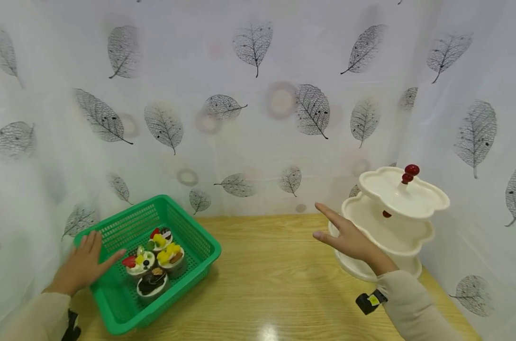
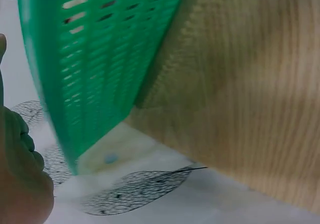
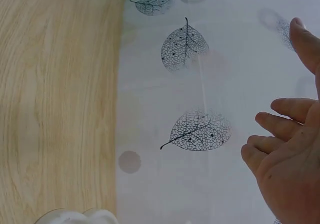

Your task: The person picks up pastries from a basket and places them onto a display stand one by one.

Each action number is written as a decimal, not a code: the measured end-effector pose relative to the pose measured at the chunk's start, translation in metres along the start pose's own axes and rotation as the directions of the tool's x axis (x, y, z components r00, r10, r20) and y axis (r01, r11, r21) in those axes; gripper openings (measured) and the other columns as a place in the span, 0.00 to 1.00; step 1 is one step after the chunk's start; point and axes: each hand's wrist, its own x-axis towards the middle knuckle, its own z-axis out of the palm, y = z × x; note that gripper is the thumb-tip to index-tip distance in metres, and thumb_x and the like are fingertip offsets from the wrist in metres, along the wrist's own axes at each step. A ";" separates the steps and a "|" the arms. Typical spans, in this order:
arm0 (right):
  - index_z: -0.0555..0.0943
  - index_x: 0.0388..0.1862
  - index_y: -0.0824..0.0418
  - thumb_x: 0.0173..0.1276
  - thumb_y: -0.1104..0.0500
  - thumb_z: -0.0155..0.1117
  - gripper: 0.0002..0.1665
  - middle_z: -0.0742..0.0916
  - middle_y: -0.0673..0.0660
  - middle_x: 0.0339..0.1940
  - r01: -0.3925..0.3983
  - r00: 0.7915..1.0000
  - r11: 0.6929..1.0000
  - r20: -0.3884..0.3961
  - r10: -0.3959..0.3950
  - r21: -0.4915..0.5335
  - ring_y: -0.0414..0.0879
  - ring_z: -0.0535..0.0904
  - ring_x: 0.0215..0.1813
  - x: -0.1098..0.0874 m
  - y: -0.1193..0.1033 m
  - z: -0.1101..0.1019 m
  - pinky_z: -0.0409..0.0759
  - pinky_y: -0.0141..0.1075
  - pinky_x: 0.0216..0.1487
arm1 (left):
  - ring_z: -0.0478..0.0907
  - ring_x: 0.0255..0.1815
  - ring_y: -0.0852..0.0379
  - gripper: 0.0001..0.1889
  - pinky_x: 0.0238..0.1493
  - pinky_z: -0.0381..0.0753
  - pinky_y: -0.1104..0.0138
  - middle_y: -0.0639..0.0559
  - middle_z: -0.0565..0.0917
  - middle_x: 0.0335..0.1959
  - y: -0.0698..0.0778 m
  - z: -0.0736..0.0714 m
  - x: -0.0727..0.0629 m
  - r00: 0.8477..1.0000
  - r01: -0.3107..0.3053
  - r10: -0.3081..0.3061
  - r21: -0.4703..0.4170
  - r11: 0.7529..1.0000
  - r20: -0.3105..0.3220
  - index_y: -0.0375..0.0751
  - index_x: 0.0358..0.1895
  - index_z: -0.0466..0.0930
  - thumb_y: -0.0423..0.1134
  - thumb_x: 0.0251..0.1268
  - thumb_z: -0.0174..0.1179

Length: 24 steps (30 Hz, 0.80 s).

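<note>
My left hand (image 1: 80, 265) hovers over the left rim of a green plastic basket (image 1: 211, 258), fingers straight and thumb spread toward the inside. In the basket several small cupcakes sit grouped together: one with dark chocolate topping (image 1: 152, 282), one with yellow topping (image 1: 171, 258), one with a strawberry piece (image 1: 140, 262). At the right, my right hand (image 1: 349, 238) is held in front of a cream three-tier stand (image 1: 400, 194) with a red knob (image 1: 411, 171). Its fingers are extended, the thumb is apart, and nothing is in it.
A light wooden table (image 1: 258, 274) stretches between the basket and the stand. Behind it and at both sides hangs a white curtain (image 1: 258, 156) printed with dark leaves. The stand's lobed tiers overhang one another near the right table edge.
</note>
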 end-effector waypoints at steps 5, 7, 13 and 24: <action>0.51 0.78 0.52 0.70 0.46 0.59 0.44 0.59 0.62 0.77 0.001 1.000 1.000 0.002 -0.001 0.003 0.65 0.55 0.74 -0.002 0.001 0.011 0.58 0.65 0.66 | 0.32 0.68 0.18 0.51 0.61 0.39 0.28 0.12 0.39 0.66 -0.007 0.009 -0.006 0.999 0.030 -0.030 0.011 0.999 0.017 0.09 0.67 0.37 0.63 0.72 0.39; 0.52 0.78 0.53 0.69 0.47 0.60 0.44 0.60 0.62 0.76 0.001 1.000 1.000 0.002 -0.001 0.012 0.65 0.56 0.74 -0.002 0.001 0.015 0.59 0.65 0.66 | 0.31 0.68 0.18 0.52 0.61 0.39 0.28 0.11 0.39 0.66 -0.008 0.012 -0.007 0.999 0.036 -0.036 0.020 0.999 0.010 0.09 0.67 0.37 0.63 0.72 0.39; 0.53 0.78 0.56 0.69 0.47 0.60 0.44 0.59 0.64 0.76 -0.005 1.000 0.998 0.023 0.004 0.057 0.65 0.54 0.74 -0.004 0.001 0.022 0.57 0.65 0.67 | 0.32 0.67 0.17 0.52 0.62 0.41 0.29 0.10 0.39 0.65 -0.009 0.017 -0.008 0.999 0.048 -0.048 0.021 0.999 -0.024 0.07 0.65 0.36 0.63 0.72 0.40; 0.54 0.77 0.58 0.70 0.47 0.60 0.43 0.61 0.64 0.76 0.011 0.999 0.999 0.033 -0.013 0.044 0.65 0.54 0.75 -0.005 0.004 0.026 0.58 0.65 0.66 | 0.32 0.66 0.16 0.53 0.61 0.40 0.28 0.09 0.39 0.64 -0.011 0.024 -0.006 0.995 0.096 -0.096 0.020 0.995 -0.016 0.07 0.65 0.36 0.65 0.71 0.36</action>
